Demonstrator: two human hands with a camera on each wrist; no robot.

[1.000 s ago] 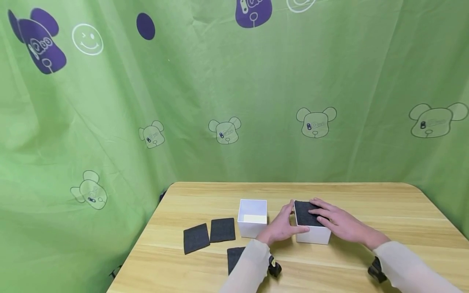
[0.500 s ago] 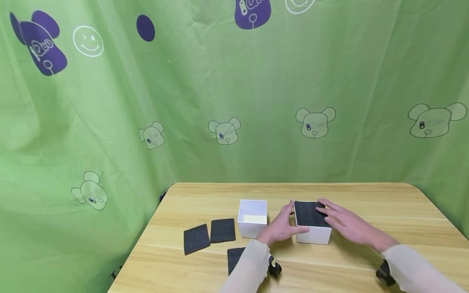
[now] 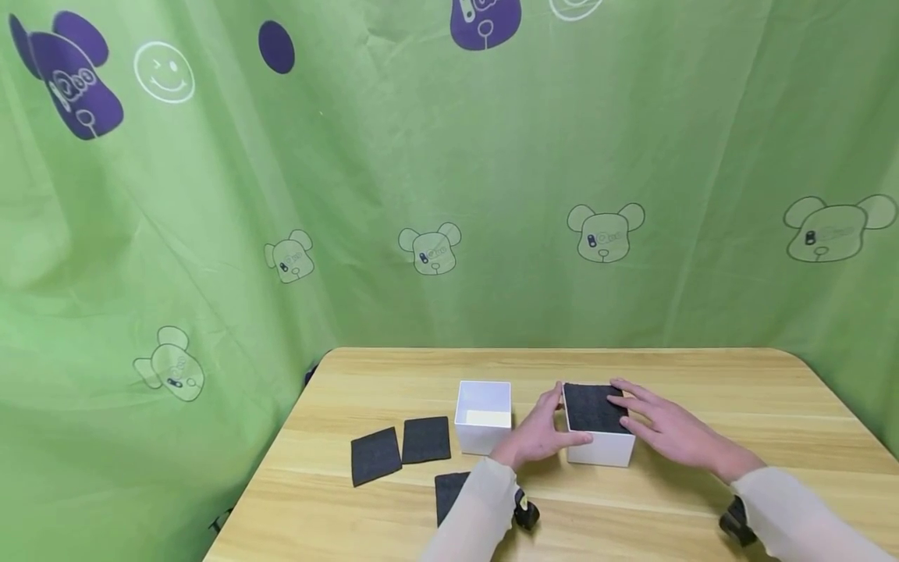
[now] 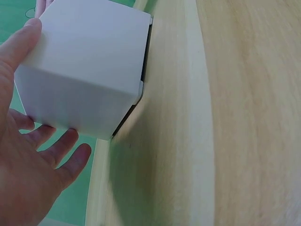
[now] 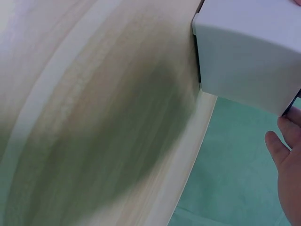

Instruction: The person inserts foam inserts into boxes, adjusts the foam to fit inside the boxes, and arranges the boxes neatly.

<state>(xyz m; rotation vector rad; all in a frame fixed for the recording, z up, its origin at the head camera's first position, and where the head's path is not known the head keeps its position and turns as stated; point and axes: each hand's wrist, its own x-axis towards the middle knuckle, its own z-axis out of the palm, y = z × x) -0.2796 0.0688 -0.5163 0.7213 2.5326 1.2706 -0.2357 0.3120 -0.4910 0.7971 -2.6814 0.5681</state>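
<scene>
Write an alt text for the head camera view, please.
A left hand holds a white box and the right hand touches the black pad on top. Left of it, on the wooden table, are an open white box and three more black pads.

The green fabric curtain [image 3: 506, 148] facing me is printed with solid purple bear heads [image 3: 84, 101], white line-drawn smiley faces [image 3: 165, 72] and thin dark bear outlines [image 3: 605, 236]. The yellowish wooden tabletop [image 3: 744, 421] runs in streaky grain. Both square-sided boxes [image 3: 483, 439] are plain white, the flat square pads [image 3: 426, 439] plain black, the long sleeves [image 3: 794, 511] cream.
</scene>
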